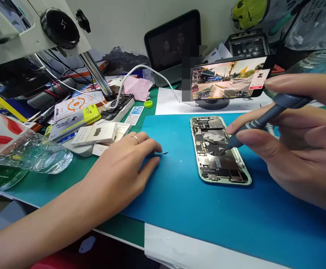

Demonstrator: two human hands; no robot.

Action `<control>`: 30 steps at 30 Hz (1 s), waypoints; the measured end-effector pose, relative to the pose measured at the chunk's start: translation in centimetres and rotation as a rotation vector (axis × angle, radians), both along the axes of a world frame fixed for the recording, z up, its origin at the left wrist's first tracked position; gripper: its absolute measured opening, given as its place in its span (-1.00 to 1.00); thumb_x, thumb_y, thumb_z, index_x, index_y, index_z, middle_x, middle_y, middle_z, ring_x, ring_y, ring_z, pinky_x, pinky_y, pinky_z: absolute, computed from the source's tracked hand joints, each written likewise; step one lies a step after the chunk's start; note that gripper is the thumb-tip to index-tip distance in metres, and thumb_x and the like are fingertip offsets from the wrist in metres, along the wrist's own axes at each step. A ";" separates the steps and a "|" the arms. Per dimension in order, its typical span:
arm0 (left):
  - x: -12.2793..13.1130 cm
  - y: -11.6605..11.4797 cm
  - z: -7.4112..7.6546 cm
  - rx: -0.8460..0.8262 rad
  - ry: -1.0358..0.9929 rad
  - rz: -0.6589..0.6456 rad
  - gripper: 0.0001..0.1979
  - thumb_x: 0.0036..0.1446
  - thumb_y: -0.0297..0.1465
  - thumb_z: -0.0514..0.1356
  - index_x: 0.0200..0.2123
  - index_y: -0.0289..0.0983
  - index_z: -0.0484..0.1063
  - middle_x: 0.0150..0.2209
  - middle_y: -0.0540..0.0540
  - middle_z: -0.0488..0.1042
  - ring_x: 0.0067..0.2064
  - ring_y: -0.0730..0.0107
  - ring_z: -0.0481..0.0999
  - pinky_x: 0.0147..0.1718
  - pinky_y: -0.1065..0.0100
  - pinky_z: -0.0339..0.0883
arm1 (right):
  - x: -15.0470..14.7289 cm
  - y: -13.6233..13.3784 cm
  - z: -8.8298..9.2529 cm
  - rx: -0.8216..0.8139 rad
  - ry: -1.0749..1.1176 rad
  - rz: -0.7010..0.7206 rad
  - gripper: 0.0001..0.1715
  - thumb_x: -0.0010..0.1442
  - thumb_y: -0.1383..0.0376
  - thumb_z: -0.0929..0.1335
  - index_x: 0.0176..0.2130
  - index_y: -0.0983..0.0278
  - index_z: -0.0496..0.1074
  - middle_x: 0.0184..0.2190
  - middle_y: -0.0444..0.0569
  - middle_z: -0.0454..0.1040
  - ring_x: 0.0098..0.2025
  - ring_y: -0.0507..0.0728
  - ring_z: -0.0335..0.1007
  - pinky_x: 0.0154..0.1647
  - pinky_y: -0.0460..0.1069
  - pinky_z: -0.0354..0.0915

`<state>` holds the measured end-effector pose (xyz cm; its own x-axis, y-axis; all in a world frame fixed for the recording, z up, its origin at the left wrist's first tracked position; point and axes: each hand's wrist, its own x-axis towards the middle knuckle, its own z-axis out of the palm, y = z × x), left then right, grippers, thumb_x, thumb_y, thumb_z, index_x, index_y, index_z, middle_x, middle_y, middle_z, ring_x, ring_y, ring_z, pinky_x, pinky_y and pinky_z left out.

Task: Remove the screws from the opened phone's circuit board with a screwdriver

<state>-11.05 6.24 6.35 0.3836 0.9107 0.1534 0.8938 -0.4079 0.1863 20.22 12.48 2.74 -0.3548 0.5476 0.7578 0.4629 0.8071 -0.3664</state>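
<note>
An opened phone [217, 164] with a pale green frame lies on the blue mat [176, 194], its battery, boards and inner parts bare. My right hand [300, 145] is closed round a grey screwdriver [263, 118], whose tip points down over the phone's middle. Whether the tip touches a part I cannot tell. My left hand [123, 164], a ring on one finger, rests on the mat left of the phone. Its fingers are bent, with thumb and forefinger apart. A tiny dark piece [165, 152] lies by the fingertips.
Behind the phone, a lit phone [227, 80] leans on a round stand. A smart display [174, 48] is at the wall. Small boxes [95, 133], a tilted water bottle [39, 149] and a microscope [59, 28] crowd the left. A white cable [143, 67] arches across the back.
</note>
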 end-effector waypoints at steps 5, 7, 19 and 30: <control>0.9 0.9 -0.3 -0.081 0.081 0.012 -0.80 0.58 -0.34 0.15 -0.03 -0.19 0.59 -0.08 -0.06 0.62 -0.04 0.10 0.62 -0.05 0.11 0.38 | 0.1 -0.3 0.0 -0.006 -0.021 -0.026 -0.09 0.47 0.23 0.53 0.60 -0.22 0.26 0.48 -0.07 0.41 -0.05 0.16 0.73 0.11 0.13 0.77; 1.2 1.2 -0.1 -0.097 0.105 0.023 -0.81 0.58 -0.35 0.15 -0.04 -0.21 0.58 -0.09 -0.08 0.62 -0.04 0.08 0.62 -0.05 0.12 0.37 | -0.3 -0.4 -0.1 -0.012 -0.014 -0.032 -0.10 0.46 0.23 0.54 0.59 -0.19 0.28 0.46 -0.06 0.43 -0.05 0.16 0.74 0.11 0.12 0.77; 2.2 3.0 0.3 -0.234 -0.051 -0.011 -0.80 0.58 -0.30 0.22 -0.17 -0.17 0.57 -0.18 0.03 0.65 -0.17 0.25 0.58 -0.19 0.24 0.30 | -0.9 -0.3 0.2 0.162 0.012 0.030 -0.10 0.53 0.40 0.48 0.60 -0.20 0.24 0.35 -0.11 0.51 0.05 0.05 0.77 0.14 -0.06 0.73; 4.9 4.5 -0.9 -0.241 -0.243 -0.219 -0.81 0.59 -0.37 0.19 -0.18 -0.19 0.49 -0.22 0.08 0.59 -0.20 0.38 0.54 -0.21 0.31 0.33 | -0.4 -1.1 1.8 0.152 -0.110 -0.042 -0.54 0.51 0.42 0.35 0.30 0.14 0.54 0.20 0.07 0.69 0.08 0.20 0.76 0.05 0.06 0.69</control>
<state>-6.16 10.72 5.47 0.5517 0.8322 0.0556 0.7086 -0.5029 0.4951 19.86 11.39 4.53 -0.4193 0.4458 0.7909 0.5284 0.8282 -0.1867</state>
